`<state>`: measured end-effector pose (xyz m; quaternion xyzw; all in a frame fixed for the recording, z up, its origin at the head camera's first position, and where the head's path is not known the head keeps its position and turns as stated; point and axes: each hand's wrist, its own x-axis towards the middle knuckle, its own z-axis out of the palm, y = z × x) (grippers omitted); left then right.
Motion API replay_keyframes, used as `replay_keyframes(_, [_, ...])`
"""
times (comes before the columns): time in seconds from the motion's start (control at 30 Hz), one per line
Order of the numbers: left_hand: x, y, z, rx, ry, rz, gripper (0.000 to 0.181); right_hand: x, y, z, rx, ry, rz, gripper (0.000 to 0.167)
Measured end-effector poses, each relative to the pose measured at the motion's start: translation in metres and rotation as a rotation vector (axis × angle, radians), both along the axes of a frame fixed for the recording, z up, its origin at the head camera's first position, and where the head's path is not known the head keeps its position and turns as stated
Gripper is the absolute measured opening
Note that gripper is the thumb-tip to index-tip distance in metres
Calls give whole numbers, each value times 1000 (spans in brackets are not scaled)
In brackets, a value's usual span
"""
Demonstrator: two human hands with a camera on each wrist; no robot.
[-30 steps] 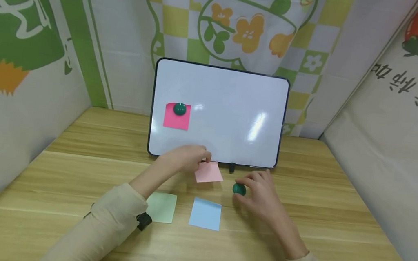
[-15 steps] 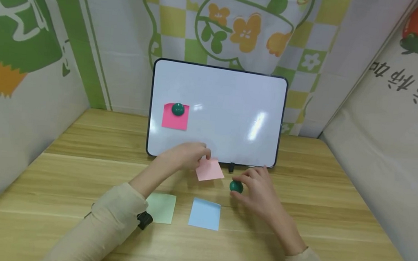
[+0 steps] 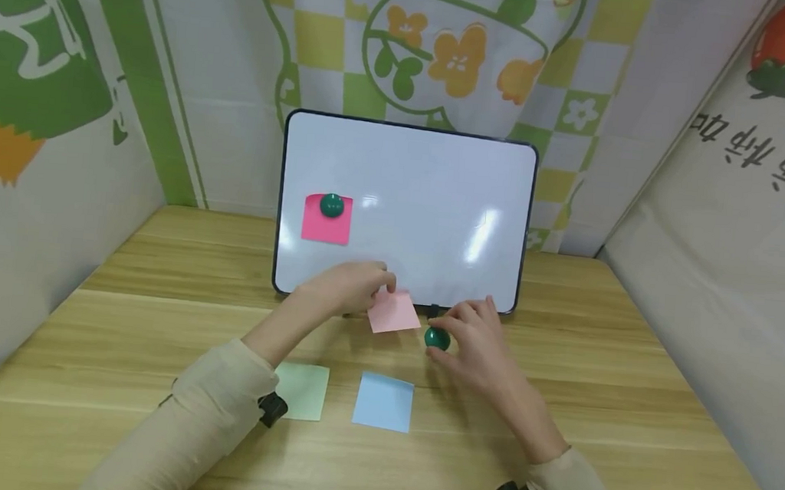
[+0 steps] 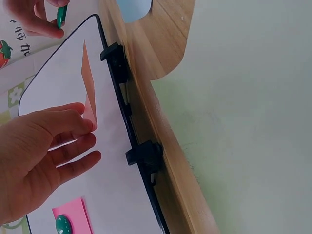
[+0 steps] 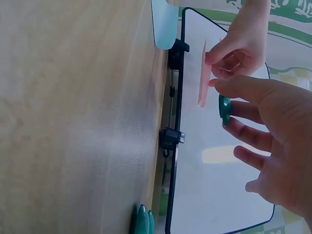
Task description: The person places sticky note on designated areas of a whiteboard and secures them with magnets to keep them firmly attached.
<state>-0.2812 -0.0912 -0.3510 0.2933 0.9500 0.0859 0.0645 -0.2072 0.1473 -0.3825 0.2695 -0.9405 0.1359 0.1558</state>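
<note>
My left hand (image 3: 344, 289) pinches a light pink sticky note (image 3: 394, 314) by its upper left edge, in front of the whiteboard's lower rim. In the left wrist view the note (image 4: 88, 83) is seen nearly edge-on between thumb and forefinger. My right hand (image 3: 478, 344) holds a round green magnet (image 3: 436, 339) between thumb and fingers, just right of the note and apart from it. The whiteboard (image 3: 425, 186) stands upright at the back. On its left side a bright pink note (image 3: 326, 228) is fixed under another green magnet (image 3: 332, 205).
A light green note (image 3: 305, 392) and a light blue note (image 3: 383, 403) lie on the wooden table (image 3: 150, 334), nearer me. Black clips (image 4: 145, 155) sit along the board's lower rim. More green magnets (image 5: 143, 222) show at the bottom of the right wrist view.
My left hand has lifted the light pink note slightly toward the board. The right hand has carried its magnet up and leftward, closer to the note.
</note>
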Motion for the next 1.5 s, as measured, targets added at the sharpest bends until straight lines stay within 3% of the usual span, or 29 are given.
replay_keyframes(0.4, [-5, -5, 1, 31, 81, -4, 32, -11, -10, 6, 21, 79, 58, 31])
replay_keyframes(0.93, [-13, -9, 10, 81, 106, 16, 33, -26, -20, 20, 56, 148, 98, 33])
replay_keyframes(1.23, [-20, -8, 15, 124, 141, -16, 30, -32, -26, 23, 63, 175, 97, 34])
replay_keyframes(1.5, [-26, -8, 20, 137, 154, 6, 30, -41, -30, 26, 48, 213, 95, 34])
